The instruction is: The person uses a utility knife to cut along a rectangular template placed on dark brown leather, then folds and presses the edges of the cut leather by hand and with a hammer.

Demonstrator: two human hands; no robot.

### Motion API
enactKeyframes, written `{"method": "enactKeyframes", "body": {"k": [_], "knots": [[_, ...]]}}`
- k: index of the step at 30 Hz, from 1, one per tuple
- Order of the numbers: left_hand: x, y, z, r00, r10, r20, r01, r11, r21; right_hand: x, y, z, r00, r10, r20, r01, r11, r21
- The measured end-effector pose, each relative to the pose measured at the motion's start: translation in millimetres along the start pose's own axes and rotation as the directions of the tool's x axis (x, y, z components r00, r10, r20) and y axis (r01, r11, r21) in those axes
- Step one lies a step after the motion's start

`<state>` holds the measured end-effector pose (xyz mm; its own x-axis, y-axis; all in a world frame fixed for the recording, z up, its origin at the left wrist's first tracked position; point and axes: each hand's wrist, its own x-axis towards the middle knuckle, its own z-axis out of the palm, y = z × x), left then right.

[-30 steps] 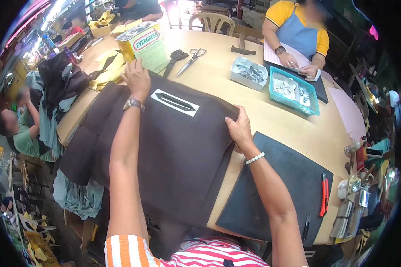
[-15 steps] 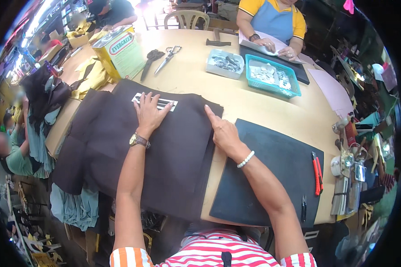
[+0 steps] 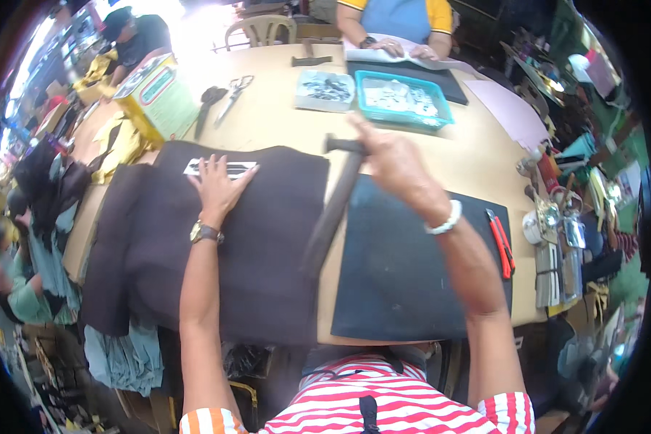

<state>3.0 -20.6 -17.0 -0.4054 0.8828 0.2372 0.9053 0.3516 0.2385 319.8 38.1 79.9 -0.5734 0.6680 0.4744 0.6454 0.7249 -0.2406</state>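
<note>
A wide dark brown fabric piece (image 3: 267, 246) lies on the table in front of me. My left hand (image 3: 220, 188), wearing a wristwatch, rests on it with fingers spread. Under those fingertips is a flat white strip with dark slots (image 3: 241, 171); part of it is covered by the hand. My right hand (image 3: 401, 170), with a white bead bracelet, is raised over the fabric's right side and smeared by motion. A narrow dark flap (image 3: 336, 206), seemingly the fabric's right edge, is lifted and pinched at the right hand's fingers.
A dark cutting mat (image 3: 412, 282) lies at right with a red utility knife (image 3: 500, 244). Beyond are a turquoise basket (image 3: 405, 124), a clear tub (image 3: 325, 105), scissors (image 3: 233, 100), a hammer (image 3: 311, 59) and a yellow can (image 3: 159, 105). A co-worker's hands (image 3: 405, 50) handle pale sheets opposite.
My right hand has gone from pointing at the fabric's right corner to lifting its edge upward. My left hand stays on the white strip. The whole view has shifted slightly.
</note>
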Motion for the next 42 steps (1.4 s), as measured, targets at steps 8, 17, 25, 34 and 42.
{"method": "enactKeyframes", "body": {"k": [8,17,25,34,42], "knots": [[5,-13,26,0.995,0.029,-0.096,-0.011,0.983,0.183,-19,-48,121,0.985,0.035,0.169,-0.075,0.968,0.238],[23,-49,42,0.986,0.104,-0.128,-0.066,0.960,0.273,-140,-77,47,0.999,0.018,-0.042,-0.013,0.992,0.126],[-80,106,-21,0.812,0.482,-0.330,-0.513,0.859,-0.009,-323,-48,-38,0.898,0.324,-0.299,-0.301,0.946,0.120],[-295,299,-21,0.444,0.893,0.078,-0.731,0.411,-0.544,-484,29,-103,0.237,0.654,-0.719,-0.933,0.358,0.018],[-317,318,-1,0.376,0.919,0.116,-0.815,0.387,-0.430,-607,100,-109,-0.297,0.788,-0.539,-0.946,-0.320,0.054]]}}
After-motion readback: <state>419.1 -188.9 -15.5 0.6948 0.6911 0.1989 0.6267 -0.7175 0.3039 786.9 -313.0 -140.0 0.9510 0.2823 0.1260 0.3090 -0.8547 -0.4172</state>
